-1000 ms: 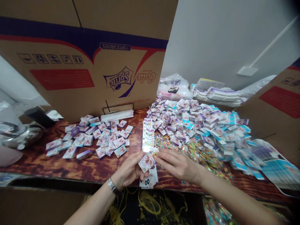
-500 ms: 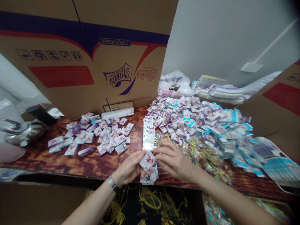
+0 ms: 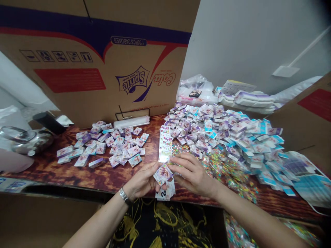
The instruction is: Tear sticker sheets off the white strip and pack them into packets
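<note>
A small white-and-purple printed carton is gripped between the thumb and fingers of my left hand, just above the front of the table. My right hand has its fingers curled and closed at the carton's right upper end; the fingertips partly hide that end. Beneath the hands lies a strip of sticker sheets, and printed paper slips stick out towards the table edge. Small clear packets of coloured candy are heaped beside my right hand.
Similar cartons lie grouped on the left, with a large pile on the right. A tall cardboard box stands behind; another box is at right. A metal kettle sits at far left, flattened cartons at right.
My right fingers have curled closer round the carton's upper end. The carton stays in my left hand, slightly turned. The whole view has shifted a little.
</note>
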The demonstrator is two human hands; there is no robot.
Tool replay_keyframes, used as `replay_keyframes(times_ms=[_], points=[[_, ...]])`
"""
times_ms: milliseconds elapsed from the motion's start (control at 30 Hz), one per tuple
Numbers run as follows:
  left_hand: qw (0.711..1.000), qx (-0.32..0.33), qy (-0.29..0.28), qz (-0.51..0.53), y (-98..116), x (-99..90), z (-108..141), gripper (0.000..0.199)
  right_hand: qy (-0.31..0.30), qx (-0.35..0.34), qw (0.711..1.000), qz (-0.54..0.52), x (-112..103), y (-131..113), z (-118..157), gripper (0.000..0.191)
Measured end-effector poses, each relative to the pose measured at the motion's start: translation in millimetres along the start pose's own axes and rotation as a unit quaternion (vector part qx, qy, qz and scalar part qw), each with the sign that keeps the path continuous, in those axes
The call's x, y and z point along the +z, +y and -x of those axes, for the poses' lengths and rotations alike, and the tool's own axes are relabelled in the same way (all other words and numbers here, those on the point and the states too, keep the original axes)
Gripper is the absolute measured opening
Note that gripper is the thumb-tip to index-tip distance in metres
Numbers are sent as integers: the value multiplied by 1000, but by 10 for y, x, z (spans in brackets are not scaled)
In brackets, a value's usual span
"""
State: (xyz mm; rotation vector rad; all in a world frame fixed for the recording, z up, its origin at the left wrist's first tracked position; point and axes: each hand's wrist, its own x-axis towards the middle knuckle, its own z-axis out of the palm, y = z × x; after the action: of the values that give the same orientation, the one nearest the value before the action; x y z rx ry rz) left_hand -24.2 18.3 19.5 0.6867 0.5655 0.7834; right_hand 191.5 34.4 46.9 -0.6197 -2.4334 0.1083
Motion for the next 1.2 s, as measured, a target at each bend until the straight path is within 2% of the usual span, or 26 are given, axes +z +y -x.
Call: replay_keyframes(times_ms=[100,267,333,400,433,467,533,600,633,700,900,1067,1200], points=[[1000,-3,-7,5,-6,-4,-5,35,-26,34,999,-28,-8,-16,14,35],[999,-18,-24,-29,-19,0,-23,33,-104,105,973,-179,-11,-111,-30,18],[997,-1,-4,-75,-31,12,-13,34,-108,131,965,-201,-1,-136,-57,14],[983,44,40,-174,-52,32,11,36,-83,159,967,-180,18,-150,-77,14],[963,78,62,-250,-69,43,25,38,-69,169,970,-161,32,-156,-82,15],[931,117,81,-337,-90,54,36,43,-57,174,973,-139,50,-162,-82,16],[837,196,107,-499,-146,69,44,52,-47,167,980,-98,97,-174,-71,16],[746,261,125,-599,-209,75,31,53,-51,151,985,-60,154,-186,-44,17],[716,282,132,-625,-238,78,21,52,-52,146,987,-39,183,-190,-28,18],[682,306,142,-649,-278,86,1,54,-43,141,989,-2,230,-193,5,20],[655,321,169,-663,-283,145,6,53,21,116,993,-3,228,-177,25,18],[636,327,198,-670,-269,171,2,57,18,149,986,-76,156,-185,22,25],[641,338,190,-662,-255,163,-7,60,2,167,978,-123,99,-171,29,27]])
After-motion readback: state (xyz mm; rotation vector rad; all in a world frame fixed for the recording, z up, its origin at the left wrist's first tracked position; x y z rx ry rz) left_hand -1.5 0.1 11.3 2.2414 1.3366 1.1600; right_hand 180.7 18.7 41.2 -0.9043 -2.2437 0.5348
